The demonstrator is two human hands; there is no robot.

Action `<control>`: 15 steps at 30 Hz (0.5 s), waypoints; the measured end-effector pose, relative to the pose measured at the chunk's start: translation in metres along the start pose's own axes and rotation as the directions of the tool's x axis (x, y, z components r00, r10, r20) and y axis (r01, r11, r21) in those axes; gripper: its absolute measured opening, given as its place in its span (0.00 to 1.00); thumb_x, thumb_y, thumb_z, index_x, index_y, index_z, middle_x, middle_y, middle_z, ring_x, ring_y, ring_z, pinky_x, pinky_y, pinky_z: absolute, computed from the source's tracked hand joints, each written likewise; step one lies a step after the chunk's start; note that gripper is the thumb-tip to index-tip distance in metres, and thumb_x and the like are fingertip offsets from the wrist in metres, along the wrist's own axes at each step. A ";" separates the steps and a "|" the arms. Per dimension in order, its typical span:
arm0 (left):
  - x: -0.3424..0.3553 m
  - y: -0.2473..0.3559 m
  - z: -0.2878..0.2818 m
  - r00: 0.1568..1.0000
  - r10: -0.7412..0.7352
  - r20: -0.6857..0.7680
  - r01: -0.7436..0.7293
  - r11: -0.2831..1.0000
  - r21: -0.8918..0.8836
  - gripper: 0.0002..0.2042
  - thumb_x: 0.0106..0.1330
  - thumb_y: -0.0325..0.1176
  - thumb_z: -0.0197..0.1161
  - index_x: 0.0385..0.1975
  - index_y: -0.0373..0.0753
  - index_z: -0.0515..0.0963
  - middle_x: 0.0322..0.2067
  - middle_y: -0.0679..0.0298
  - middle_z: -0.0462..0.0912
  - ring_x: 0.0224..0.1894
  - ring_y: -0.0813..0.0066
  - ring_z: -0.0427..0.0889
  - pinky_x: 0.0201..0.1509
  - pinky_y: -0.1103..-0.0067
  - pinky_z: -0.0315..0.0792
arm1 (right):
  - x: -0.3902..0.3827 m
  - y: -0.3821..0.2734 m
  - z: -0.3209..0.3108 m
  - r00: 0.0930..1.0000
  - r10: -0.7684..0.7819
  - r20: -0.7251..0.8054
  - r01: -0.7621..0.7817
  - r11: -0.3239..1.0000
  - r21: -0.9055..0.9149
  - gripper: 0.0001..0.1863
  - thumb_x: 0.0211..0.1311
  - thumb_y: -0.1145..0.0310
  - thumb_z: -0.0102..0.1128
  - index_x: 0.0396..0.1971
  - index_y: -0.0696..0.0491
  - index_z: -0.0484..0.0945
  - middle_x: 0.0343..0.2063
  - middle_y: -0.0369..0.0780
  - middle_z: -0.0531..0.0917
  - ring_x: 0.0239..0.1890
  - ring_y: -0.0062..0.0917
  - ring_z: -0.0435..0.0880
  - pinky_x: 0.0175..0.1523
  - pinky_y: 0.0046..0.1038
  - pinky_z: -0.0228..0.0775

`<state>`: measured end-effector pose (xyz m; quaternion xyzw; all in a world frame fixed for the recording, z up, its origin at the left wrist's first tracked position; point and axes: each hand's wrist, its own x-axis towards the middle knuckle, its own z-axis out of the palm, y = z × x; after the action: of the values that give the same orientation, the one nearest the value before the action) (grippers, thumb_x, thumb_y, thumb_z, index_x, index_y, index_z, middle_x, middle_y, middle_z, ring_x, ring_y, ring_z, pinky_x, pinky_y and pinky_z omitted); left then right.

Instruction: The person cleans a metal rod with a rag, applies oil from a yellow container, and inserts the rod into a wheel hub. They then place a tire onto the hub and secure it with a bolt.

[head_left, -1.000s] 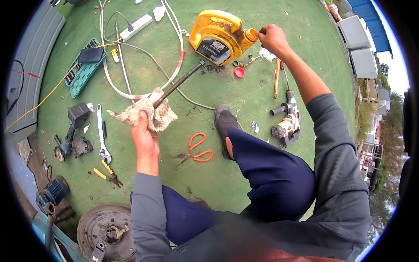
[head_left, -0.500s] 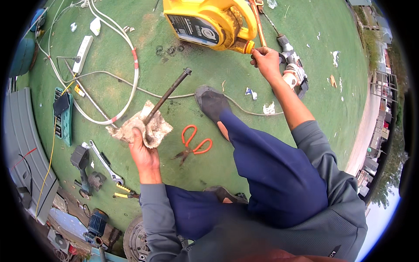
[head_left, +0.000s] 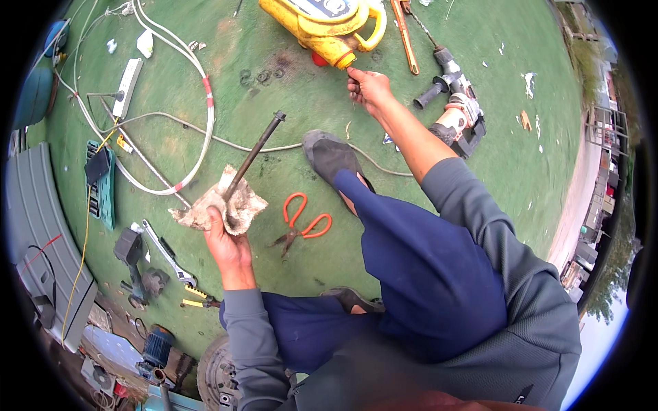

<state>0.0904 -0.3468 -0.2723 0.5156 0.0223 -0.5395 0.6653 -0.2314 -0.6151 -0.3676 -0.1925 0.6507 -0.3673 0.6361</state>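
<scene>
My left hand [head_left: 232, 255] is closed round a dirty, whitish rag [head_left: 199, 209], which wraps the lower part of a long dark bolt [head_left: 255, 156]. The bolt's broad head points up and away to the right. At the top, my right hand [head_left: 370, 89] is closed, its thumb and fingertips pinching the capped spout of a stained yellow jug [head_left: 301, 26]. The jug lies tilted, with its spout toward me. A small red round part [head_left: 319, 59] shows beside the spout. Orange-handled scissors [head_left: 298, 229] lie on the green ground to the right of my left hand.
A rotary hammer drill [head_left: 454, 103] and an orange pipe wrench [head_left: 406, 38] lie right of the jug. At left are a white power strip [head_left: 127, 89], a looped pale hose [head_left: 208, 103], a green socket case [head_left: 103, 192], an adjustable wrench [head_left: 168, 253] and a cordless tool [head_left: 131, 257].
The yellow jug has swung round and shifted, its spout moving left with my right hand. My left hand, the rag and the bolt have hardly moved.
</scene>
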 end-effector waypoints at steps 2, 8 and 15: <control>0.000 0.001 -0.005 1.000 -0.002 -0.010 0.002 1.000 -0.013 0.21 0.77 0.39 0.54 0.64 0.34 0.67 0.58 0.55 0.78 0.58 0.59 0.80 0.61 0.62 0.77 | 0.002 -0.007 0.018 0.999 -0.034 -0.019 0.033 0.999 -0.037 0.11 0.66 0.66 0.66 0.28 0.56 0.76 0.20 0.37 0.80 0.17 0.20 0.76 0.22 0.24 0.70; -0.003 0.003 0.001 1.000 0.005 -0.005 -0.005 1.000 0.001 0.21 0.76 0.40 0.55 0.62 0.34 0.68 0.58 0.55 0.78 0.58 0.60 0.80 0.61 0.62 0.77 | 0.031 -0.007 0.052 0.906 -0.328 -0.267 0.228 0.910 -0.346 0.12 0.56 0.66 0.68 0.27 0.61 0.83 0.21 0.43 0.85 0.24 0.28 0.85 0.31 0.32 0.75; 0.002 -0.005 -0.001 1.000 -0.018 0.011 0.018 1.000 -0.008 0.21 0.76 0.39 0.56 0.62 0.33 0.69 0.58 0.56 0.78 0.59 0.60 0.79 0.61 0.62 0.77 | 0.046 -0.007 0.063 0.840 -0.402 -0.364 0.209 0.859 -0.468 0.13 0.52 0.63 0.71 0.27 0.60 0.86 0.26 0.47 0.88 0.30 0.33 0.89 0.42 0.34 0.78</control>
<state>0.0879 -0.3469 -0.2772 0.5098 0.0255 -0.5482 0.6625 -0.1770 -0.6674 -0.3892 -0.3349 0.8015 -0.3556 0.3449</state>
